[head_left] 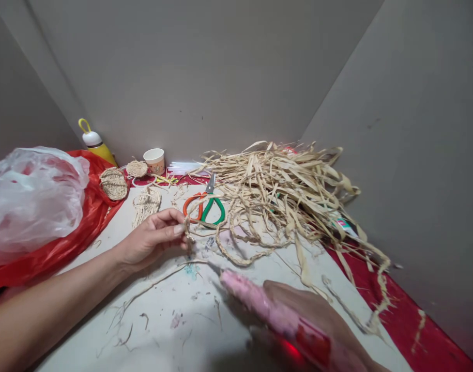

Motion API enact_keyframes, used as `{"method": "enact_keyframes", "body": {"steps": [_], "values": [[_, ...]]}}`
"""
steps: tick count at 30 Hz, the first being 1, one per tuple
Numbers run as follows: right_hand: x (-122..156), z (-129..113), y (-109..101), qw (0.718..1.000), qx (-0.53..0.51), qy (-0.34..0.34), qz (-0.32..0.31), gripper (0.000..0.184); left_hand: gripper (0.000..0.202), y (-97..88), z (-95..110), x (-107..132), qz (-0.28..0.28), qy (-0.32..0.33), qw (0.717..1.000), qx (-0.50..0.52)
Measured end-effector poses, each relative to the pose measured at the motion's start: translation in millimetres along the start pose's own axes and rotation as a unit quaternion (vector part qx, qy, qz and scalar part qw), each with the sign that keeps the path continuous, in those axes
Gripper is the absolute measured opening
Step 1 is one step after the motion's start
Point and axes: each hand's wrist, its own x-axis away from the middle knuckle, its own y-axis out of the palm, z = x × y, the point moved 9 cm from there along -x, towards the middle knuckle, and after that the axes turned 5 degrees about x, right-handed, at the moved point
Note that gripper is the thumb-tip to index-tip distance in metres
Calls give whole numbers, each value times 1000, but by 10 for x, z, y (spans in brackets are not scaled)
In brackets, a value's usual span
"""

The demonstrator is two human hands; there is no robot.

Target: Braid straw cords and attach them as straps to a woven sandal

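Between the thumb and fingers of my left hand is pinched the end of a braided straw cord. From there the cord loops to the right across the white board. My right hand, blurred, is wrapped round a pink hot glue gun. Its dark nozzle points up and left, a short way from the cord end. A red light glows under the gun. Scissors with one orange and one green handle lie behind the cord. A coiled straw bundle rests beyond my left wrist.
Dry straw strips are heaped at the back right. Woven discs, a paper cup and a yellow bottle stand at the back left. A clear plastic bag lies on red plastic. Grey walls enclose the table.
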Motion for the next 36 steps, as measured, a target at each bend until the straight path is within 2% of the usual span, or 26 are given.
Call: {"method": "enact_keyframes", "body": {"steps": [2,5,9,11,13,14,15,17,19,22,24,31,36], "values": [[58,-110,167,996,47,-72,-33,24,15,-38,25,6,31,5,999,18],[84,-197,365,990,81,-93,-72,27,16,-11,-34,44,49,-10,998,46],[47,-168,534,973,120,-31,-196,19,12,103,-165,133,41,-36,995,87],[29,-142,499,965,111,-6,-238,34,11,172,-219,181,30,-47,993,101],[-3,-173,403,966,87,-12,-245,63,10,249,-262,226,17,-57,992,114],[-25,-208,343,969,66,-22,-236,73,11,285,-281,248,14,-61,991,121],[-55,-244,275,975,41,-27,-215,73,11,321,-297,270,13,-65,990,127],[-123,-298,133,988,-29,-20,-148,50,14,396,-336,319,12,-78,987,138],[-178,-302,-2,992,-117,12,-54,23,17,476,-375,370,5,-89,986,144],[-173,-204,-145,968,-223,82,80,13,20,567,-443,440,-8,-107,983,146],[-136,-135,-179,951,-255,121,124,11,21,595,-490,471,-13,-119,982,147],[-91,-71,-109,929,-316,161,108,10,22,603,-599,486,-23,-142,980,139],[-46,6,-5,915,-324,218,105,21,21,623,-658,503,-35,-154,978,133]]}}
